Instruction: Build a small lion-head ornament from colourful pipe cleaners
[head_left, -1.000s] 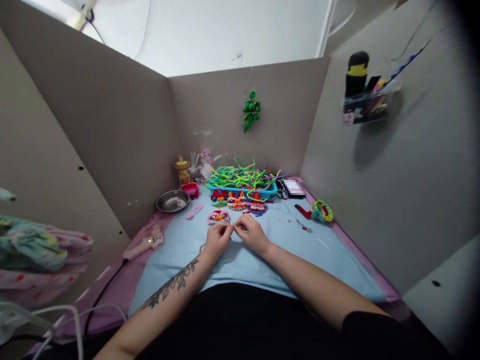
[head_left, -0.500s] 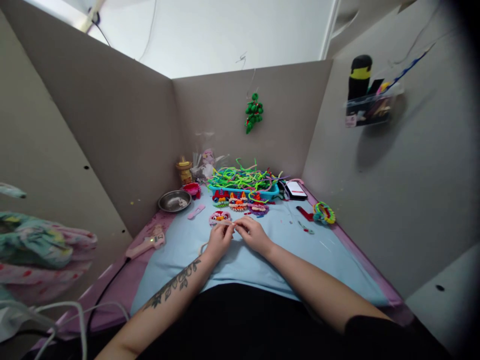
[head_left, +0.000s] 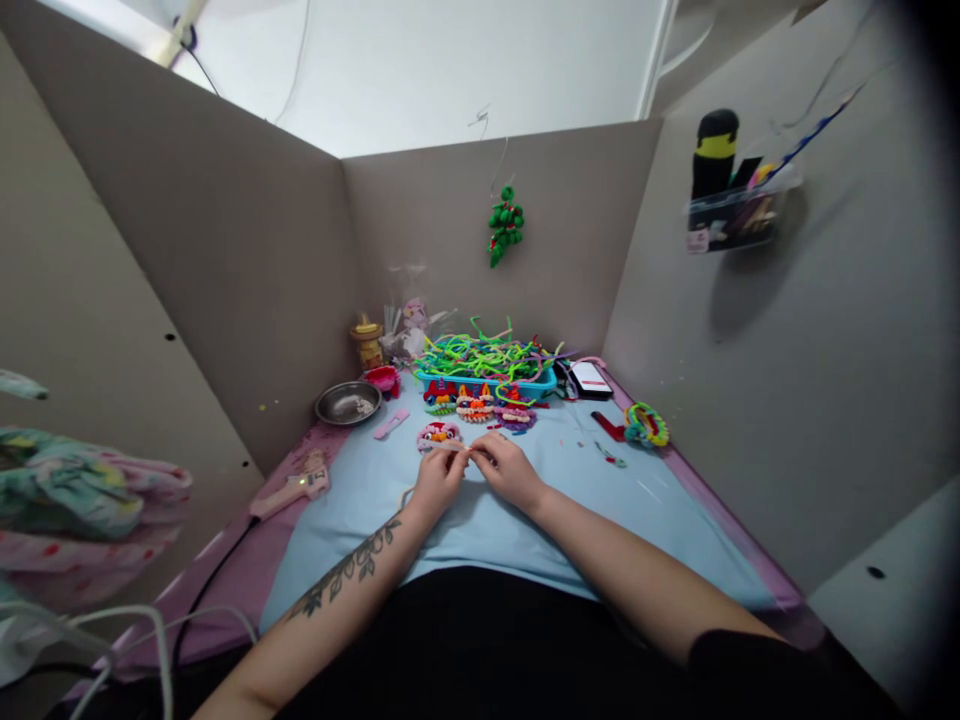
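Observation:
Over the middle of the light blue cloth, my left hand (head_left: 441, 477) and my right hand (head_left: 508, 468) meet at their fingertips. Both are closed in a pinch on a pale pipe cleaner (head_left: 448, 447), whose middle is hidden by the fingers. A pale end (head_left: 406, 495) curls out on the cloth beside my left wrist. Just beyond my left hand lies a pink and red pipe-cleaner face (head_left: 439, 434) with big eyes and an orange middle. Further back, more finished faces, an orange one (head_left: 475, 405) and a purple one (head_left: 517, 416), sit in front of the tray.
A blue tray (head_left: 551, 384) heaped with green pipe cleaners (head_left: 487, 353) stands at the back. To the left are a metal bowl (head_left: 349, 403), a pink clip (head_left: 391, 424) and a pink glue gun (head_left: 292, 490). On the right lie a phone (head_left: 591, 379) and a coiled bundle (head_left: 646, 426).
The view has shifted very slightly. Both hands keep the same pinch at the same spot, and nothing else has visibly moved.

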